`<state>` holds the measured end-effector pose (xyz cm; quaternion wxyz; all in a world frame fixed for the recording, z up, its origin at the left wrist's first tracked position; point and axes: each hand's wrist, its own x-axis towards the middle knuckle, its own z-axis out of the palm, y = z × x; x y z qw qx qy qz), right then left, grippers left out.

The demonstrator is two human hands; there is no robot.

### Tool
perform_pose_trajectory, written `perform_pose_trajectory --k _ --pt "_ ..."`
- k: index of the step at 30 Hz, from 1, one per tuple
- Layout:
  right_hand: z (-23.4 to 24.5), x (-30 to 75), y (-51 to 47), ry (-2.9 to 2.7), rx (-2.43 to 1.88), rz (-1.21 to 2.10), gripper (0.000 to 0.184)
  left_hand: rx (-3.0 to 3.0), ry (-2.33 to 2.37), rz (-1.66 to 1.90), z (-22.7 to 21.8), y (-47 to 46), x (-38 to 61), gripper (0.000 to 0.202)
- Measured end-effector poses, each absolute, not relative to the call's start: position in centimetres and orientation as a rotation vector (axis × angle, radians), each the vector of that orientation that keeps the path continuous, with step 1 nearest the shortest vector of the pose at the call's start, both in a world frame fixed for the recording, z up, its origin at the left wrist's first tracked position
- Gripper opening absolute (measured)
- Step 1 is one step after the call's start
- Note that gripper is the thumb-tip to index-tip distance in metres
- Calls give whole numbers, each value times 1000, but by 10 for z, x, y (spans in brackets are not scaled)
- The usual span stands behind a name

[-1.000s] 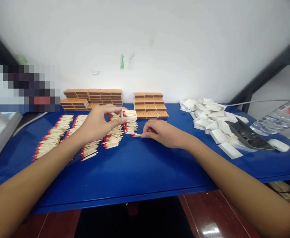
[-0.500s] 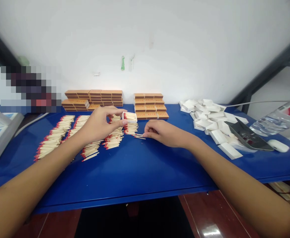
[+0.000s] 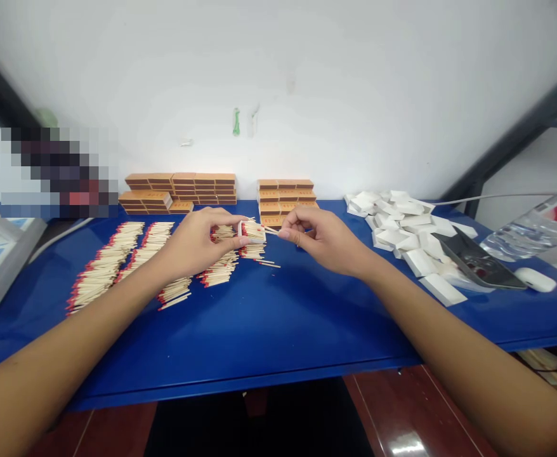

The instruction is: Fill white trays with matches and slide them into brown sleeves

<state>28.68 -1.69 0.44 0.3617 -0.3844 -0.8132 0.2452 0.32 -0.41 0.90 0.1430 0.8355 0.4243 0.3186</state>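
Between thumb and fingers, my left hand holds a small white matchbox tray filled with matches. My right hand pinches one or more matches by the pale end, their other ends reaching the tray's right side. How many it pinches I cannot tell. Below the tray lies a short row of red-headed matches, with a few loose matches at its near end. More rows of matches lie to the left, partly covered by my left hand and forearm.
Orange matchboxes are stacked against the wall, with a second stack right of them. White empty trays are heaped at the right, beside a dark phone-like object, a white mouse and a clear plastic package. A white power strip lies left.
My right hand has lifted from the loose matches up to the tray's right side, with matches in its pinch. The tray in my left hand has shifted slightly right and down.
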Motion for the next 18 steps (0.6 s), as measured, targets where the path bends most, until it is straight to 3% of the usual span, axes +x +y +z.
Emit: perform_pose_trajectory --k 7,18 --pt "-1 279 -17 -2122 -1074 481 18 2311 1128 891 14 -16 13 47" --pt "-3 276 -20 -2142 -1004 451 13 2271 1121 825 13 -18 16 52"
